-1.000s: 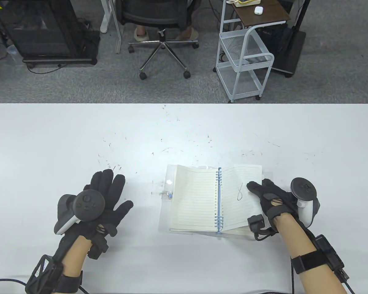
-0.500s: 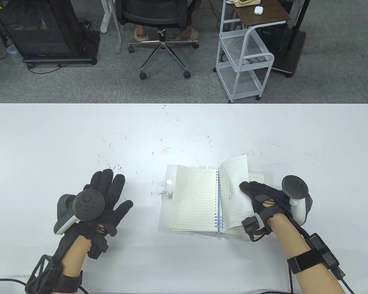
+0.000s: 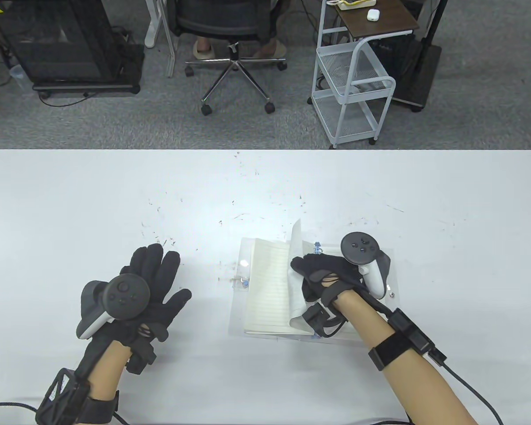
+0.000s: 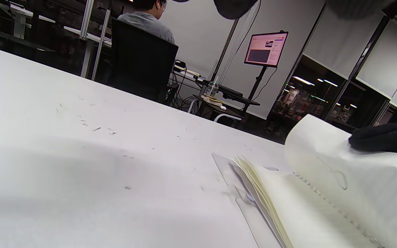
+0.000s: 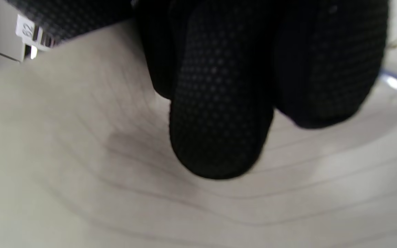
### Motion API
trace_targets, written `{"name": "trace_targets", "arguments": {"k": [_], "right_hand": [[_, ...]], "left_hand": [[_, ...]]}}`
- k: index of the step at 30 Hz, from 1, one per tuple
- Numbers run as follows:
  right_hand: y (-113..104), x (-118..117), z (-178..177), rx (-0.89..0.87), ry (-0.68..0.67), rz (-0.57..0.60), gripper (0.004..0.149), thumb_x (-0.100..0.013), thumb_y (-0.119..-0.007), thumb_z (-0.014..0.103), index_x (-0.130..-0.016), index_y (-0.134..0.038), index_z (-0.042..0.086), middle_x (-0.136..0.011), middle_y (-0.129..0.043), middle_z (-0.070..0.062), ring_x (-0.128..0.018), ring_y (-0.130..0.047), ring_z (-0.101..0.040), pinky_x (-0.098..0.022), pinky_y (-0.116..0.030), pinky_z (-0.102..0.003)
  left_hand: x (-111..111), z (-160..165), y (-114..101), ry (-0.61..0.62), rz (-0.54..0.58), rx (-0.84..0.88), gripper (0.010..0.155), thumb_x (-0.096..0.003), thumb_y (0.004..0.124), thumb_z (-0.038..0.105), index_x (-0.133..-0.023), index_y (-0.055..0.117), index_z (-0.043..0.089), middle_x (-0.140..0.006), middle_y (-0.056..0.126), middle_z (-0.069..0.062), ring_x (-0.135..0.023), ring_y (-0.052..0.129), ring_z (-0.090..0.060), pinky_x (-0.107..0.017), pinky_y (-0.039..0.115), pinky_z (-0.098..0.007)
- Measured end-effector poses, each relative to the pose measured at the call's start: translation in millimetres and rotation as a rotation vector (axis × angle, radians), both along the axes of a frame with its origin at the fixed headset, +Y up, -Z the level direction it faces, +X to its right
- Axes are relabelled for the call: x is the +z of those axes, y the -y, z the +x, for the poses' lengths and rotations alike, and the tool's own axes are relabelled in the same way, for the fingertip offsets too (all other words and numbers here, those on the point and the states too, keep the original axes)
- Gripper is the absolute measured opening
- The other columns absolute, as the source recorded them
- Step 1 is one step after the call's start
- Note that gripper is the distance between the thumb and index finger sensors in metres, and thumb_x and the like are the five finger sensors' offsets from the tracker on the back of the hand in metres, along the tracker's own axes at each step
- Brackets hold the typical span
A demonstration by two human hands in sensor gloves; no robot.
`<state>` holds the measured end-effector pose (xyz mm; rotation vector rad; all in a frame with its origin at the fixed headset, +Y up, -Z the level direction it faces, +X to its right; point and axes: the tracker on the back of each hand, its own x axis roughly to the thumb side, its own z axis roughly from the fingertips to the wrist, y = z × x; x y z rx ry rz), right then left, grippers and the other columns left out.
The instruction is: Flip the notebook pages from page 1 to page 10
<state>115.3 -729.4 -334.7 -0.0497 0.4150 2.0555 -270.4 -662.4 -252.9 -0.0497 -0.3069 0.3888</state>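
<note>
A spiral notebook (image 3: 265, 287) with lined cream pages lies open on the white table (image 3: 115, 199), right of centre. My right hand (image 3: 312, 272) is over the spine and pushes a curled page (image 3: 295, 261) across to the left; its fingers (image 5: 219, 120) press flat on the lined paper. The page stands bent, past upright, over the left-hand page. The left wrist view shows the page (image 4: 326, 162) arched under the right fingertips (image 4: 381, 141). My left hand (image 3: 155, 283) rests flat on the table, fingers spread, well left of the notebook, holding nothing.
The notebook sits on a clear plastic cover (image 3: 241, 287) that sticks out on its left. Small dark specks dot the table's middle. Beyond the far edge stand an office chair (image 3: 234, 53), a white wire cart (image 3: 352, 88) and a black cabinet (image 3: 57, 44).
My right hand has lifted the right-hand page marked with an 8 and swept it leftward over the spine. The left hand has not moved.
</note>
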Motion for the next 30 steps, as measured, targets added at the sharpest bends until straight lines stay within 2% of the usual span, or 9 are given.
{"name": "trace_targets", "arguments": {"k": [7, 14, 19, 24, 28, 30], "right_hand": [[16.6, -13.3, -36.8, 0.206, -0.089, -0.023, 0.041, -0.048, -0.082, 0.042, -0.073, -0.084, 0.009, -0.056, -0.103, -0.021, -0.027, -0.113, -0.018, -0.022, -0.094, -0.040], [30.9, -14.6, -53.5, 0.323, -0.133, -0.017, 0.042, -0.048, -0.083, 0.041, -0.073, -0.084, 0.009, -0.057, -0.101, -0.022, -0.029, -0.112, -0.018, -0.023, -0.094, -0.040], [32.6, -13.8, -57.4, 0.305, -0.153, -0.033, 0.053, -0.049, -0.077, 0.051, -0.078, -0.080, 0.006, -0.060, -0.099, -0.024, -0.032, -0.112, -0.020, -0.025, -0.093, -0.041], [31.7, -12.8, -53.5, 0.263, -0.160, -0.043, 0.055, -0.050, -0.076, 0.051, -0.080, -0.078, 0.006, -0.062, -0.098, -0.025, -0.034, -0.111, -0.021, -0.026, -0.093, -0.042], [18.1, -7.3, -38.3, 0.175, -0.123, 0.012, 0.056, -0.049, -0.076, 0.051, -0.082, -0.075, 0.005, -0.067, -0.097, -0.025, -0.038, -0.111, -0.026, -0.029, -0.091, -0.045], [5.6, -3.5, -22.3, 0.151, -0.108, 0.068, 0.059, -0.049, -0.076, 0.052, -0.084, -0.072, 0.005, -0.072, -0.093, -0.026, -0.045, -0.109, -0.029, -0.033, -0.090, -0.049]], "left_hand": [[0.8, 0.8, -1.3, 0.006, 0.011, 0.003, 0.085, -0.0443, 0.064, 0.069, -0.114, 0.043, 0.025, -0.119, 0.025, -0.012, -0.114, 0.022, -0.049, -0.073, 0.033, -0.073], [0.9, 1.6, -1.1, 0.012, 0.013, 0.003, 0.084, -0.0444, 0.064, 0.069, -0.114, 0.043, 0.025, -0.119, 0.025, -0.011, -0.114, 0.022, -0.049, -0.073, 0.033, -0.073], [1.0, 1.7, -1.0, 0.011, 0.012, 0.001, 0.085, -0.0443, 0.064, 0.069, -0.114, 0.043, 0.025, -0.119, 0.025, -0.012, -0.114, 0.022, -0.049, -0.073, 0.033, -0.073], [1.2, 1.9, -1.0, 0.010, 0.010, -0.001, 0.085, -0.0443, 0.064, 0.069, -0.114, 0.043, 0.025, -0.119, 0.025, -0.012, -0.114, 0.022, -0.049, -0.073, 0.033, -0.073], [1.1, 1.4, -1.1, 0.007, 0.009, 0.000, 0.085, -0.0444, 0.064, 0.069, -0.114, 0.043, 0.025, -0.119, 0.025, -0.012, -0.114, 0.022, -0.049, -0.073, 0.033, -0.073], [1.2, 1.2, -1.2, 0.005, 0.010, -0.001, 0.084, -0.0444, 0.064, 0.069, -0.114, 0.043, 0.025, -0.119, 0.025, -0.011, -0.114, 0.022, -0.049, -0.073, 0.033, -0.073]]}}
